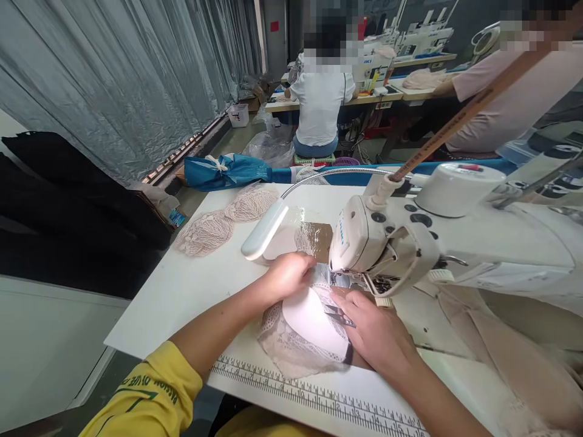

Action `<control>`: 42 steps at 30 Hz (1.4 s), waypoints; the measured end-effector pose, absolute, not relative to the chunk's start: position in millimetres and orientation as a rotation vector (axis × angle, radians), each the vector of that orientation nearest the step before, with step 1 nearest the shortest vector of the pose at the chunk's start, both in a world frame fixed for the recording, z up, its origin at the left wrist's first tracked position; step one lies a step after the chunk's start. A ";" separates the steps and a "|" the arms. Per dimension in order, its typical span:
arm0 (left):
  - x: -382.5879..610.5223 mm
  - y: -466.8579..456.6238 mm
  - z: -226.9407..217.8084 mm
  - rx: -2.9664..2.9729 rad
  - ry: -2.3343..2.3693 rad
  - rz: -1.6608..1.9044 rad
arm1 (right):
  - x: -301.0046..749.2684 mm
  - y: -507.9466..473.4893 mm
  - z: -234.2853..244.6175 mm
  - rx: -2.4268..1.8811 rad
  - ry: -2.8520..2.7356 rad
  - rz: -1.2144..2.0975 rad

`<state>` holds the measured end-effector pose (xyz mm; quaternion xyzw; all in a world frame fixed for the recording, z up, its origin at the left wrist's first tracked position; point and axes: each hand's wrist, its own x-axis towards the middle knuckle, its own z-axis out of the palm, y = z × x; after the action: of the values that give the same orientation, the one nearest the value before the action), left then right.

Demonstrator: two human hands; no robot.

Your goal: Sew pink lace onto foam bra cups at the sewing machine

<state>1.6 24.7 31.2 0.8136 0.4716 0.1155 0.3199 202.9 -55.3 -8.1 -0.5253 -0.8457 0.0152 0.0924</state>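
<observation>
Low centre of the frame, the left hand [286,276] lies curled over the far edge of the padded cup [306,331], fingertips hidden beneath. The right hand [376,331] presses flat on the cup's right side, small snips [339,315] tucked under its fingers. The lace [277,346] spills over the table's printed ruler [314,397]. Behind, the sewing machine [387,243] covers the needle area. Upper left, two lace pieces [225,221] lie apart.

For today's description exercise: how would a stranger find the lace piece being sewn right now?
Start at the white sewing machine on the white table. Under its needle end, both hands press a lace piece with a white cup. Unlike the two flat lace pieces by the table's far left edge, this one is padded and held.
</observation>
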 end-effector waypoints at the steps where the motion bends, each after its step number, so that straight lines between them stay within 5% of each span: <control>1: 0.0 19.0 34.6 2.191 1.277 0.334 | 203.3 -55.9 -10.2 -1.553 -2.520 -0.009; 11: 3.4 -24.9 9.1 2.823 0.946 0.386 | 203.2 -59.6 -7.5 -1.543 -2.526 -0.191; 42: -1.5 -2.2 7.7 3.000 0.786 0.282 | 204.3 -55.7 -13.5 -1.632 -2.439 -0.223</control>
<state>-1.5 -2.2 7.7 0.9633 0.2523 0.0904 0.0138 204.3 -55.7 -13.5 -0.5519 -0.8245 -0.0754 0.0992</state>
